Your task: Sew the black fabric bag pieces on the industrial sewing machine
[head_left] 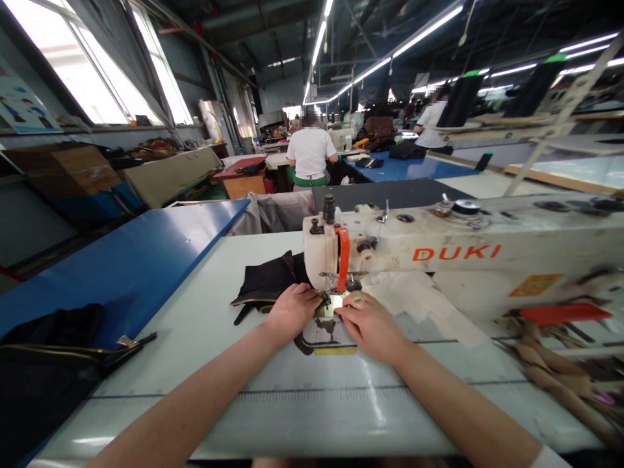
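A white sewing machine (390, 244) with an orange finger guard stands on the pale table. My left hand (295, 309) is beside its presser foot, fingers together and bent over the edge of a black fabric piece (266, 279) with a gold-coloured zipper edge. That piece lies behind and left of the hand, partly under the machine head. On the other side of the needle, my right hand (368, 322) is closed in a pinch, thumb and forefinger at the lit needle plate (332, 305). What sits between these fingertips is too small to make out.
Black zippered fabric (49, 364) is heaped at the left, by a blue table (146, 253). White sheet material (424, 302) lies under the machine arm. Tan strips (560, 377) hang at the right. A person in a white shirt (311, 153) is farther ahead.
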Motion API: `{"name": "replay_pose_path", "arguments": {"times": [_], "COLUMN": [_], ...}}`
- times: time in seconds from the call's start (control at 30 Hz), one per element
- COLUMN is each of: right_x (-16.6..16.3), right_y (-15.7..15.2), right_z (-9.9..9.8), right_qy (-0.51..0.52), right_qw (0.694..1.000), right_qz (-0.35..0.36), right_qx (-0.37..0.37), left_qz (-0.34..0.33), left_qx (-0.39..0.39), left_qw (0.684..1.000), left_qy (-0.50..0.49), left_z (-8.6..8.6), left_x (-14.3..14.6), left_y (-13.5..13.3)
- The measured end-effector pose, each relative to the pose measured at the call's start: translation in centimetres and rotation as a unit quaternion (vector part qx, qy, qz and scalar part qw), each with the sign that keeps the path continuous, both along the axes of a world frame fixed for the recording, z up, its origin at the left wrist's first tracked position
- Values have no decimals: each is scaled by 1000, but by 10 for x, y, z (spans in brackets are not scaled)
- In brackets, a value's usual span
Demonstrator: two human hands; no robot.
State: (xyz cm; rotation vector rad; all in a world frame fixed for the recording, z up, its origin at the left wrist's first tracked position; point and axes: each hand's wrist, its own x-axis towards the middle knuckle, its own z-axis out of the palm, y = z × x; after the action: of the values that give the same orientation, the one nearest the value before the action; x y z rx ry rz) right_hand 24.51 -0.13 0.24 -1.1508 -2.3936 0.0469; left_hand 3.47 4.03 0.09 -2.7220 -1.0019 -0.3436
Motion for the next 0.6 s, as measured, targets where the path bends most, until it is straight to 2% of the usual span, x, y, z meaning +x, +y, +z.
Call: {"name": "replay_pose_path", "arguments": {"times": [0.17,0.33,0.47,0.53,0.6], "right_x": [2,0,-33,-56,-76], "right_y": [1,-6,-32,-47,-58], "right_z": [0,1,11,21,36], "right_qy": [-8,-5,83,155,241], "right_qw": [1000,1000,990,973,941], "right_qz": [4,25,98,129,115], "right_qx": [-8,-9,-51,-114,-208], "left_qz": [13,11,-16,-34,-15], "left_qx": [-7,-42,-108,-144,-148], "left_qw": [1000,999,990,974,950], "left_qy": [-3,-20,-93,-173,-273], "left_z": [2,14,40,61,84], "left_x": [-4,-32,-48,-52,-59], "left_y": [-4,-45,-94,-113,-128]}}
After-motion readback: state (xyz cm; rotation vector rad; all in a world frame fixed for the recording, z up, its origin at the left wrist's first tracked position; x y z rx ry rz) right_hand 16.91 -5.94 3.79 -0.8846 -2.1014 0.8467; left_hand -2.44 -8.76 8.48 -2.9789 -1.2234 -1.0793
